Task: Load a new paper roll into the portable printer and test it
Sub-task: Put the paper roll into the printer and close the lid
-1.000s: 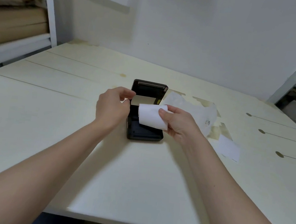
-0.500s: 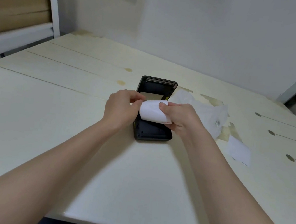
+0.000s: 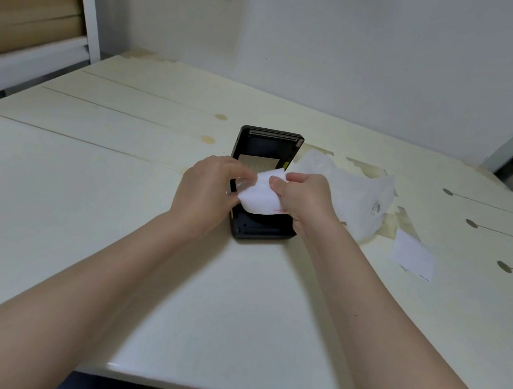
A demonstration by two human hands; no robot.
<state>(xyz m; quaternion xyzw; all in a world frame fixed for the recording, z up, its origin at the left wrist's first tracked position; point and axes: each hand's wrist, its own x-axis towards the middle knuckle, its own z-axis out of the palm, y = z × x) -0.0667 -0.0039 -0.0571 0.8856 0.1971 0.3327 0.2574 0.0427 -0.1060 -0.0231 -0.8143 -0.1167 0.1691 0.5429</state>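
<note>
Both hands are on the white paper roll (image 3: 261, 195), held just above the open black rectangular portable printer (image 3: 265, 182) lying mid-counter: left hand (image 3: 207, 188) pinches its left edge, right hand (image 3: 302, 197) grips the right end. The roll's loose end looks partly peeled, though the blur makes that uncertain. On the pale cream counter (image 3: 84, 204), a crumpled clear plastic wrapper (image 3: 356, 197) sits just right of the printer and a small white paper slip (image 3: 413, 257) beyond it.

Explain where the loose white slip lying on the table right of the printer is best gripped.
Probably at the near edge of the white slip, coming in low from the right hand side. It lies flat on the table, clear of the plastic wrapper, so only an edge offers purchase.
</note>
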